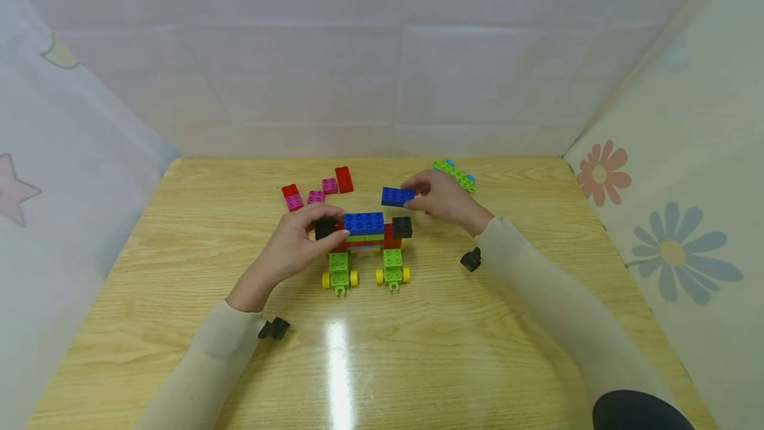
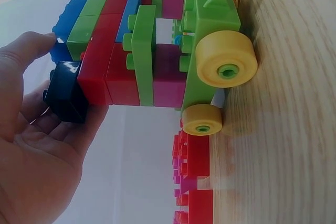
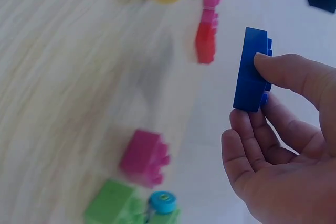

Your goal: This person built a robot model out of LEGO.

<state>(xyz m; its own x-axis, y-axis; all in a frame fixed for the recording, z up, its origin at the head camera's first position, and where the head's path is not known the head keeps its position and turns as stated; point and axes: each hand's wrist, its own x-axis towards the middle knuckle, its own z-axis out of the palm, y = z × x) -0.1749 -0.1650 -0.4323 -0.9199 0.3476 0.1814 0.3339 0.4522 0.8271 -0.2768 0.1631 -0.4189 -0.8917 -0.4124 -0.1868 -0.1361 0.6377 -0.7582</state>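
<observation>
On the table stands a toy-brick vehicle (image 1: 373, 242), stacked from red, green, purple and blue bricks on green wheeled bases with yellow wheels (image 2: 227, 59). A blue brick (image 1: 364, 223) tops it, and a black brick (image 1: 402, 227) sticks out at each end. My left hand (image 1: 292, 241) grips its upper left end, thumb at the top blue brick and fingers behind the black brick (image 2: 68, 92). To the right and a little behind, my right hand (image 1: 444, 198) pinches a loose blue brick (image 3: 251, 69) between thumb and fingers, raised above the table.
Red bricks (image 1: 344, 180) and pink bricks (image 1: 316, 197) lie behind the vehicle to the left. At the back right is a green wheeled base (image 1: 456, 174) with blue wheels, with a pink brick (image 3: 142, 156) near it. White sheeting (image 1: 370, 85) stands behind the table.
</observation>
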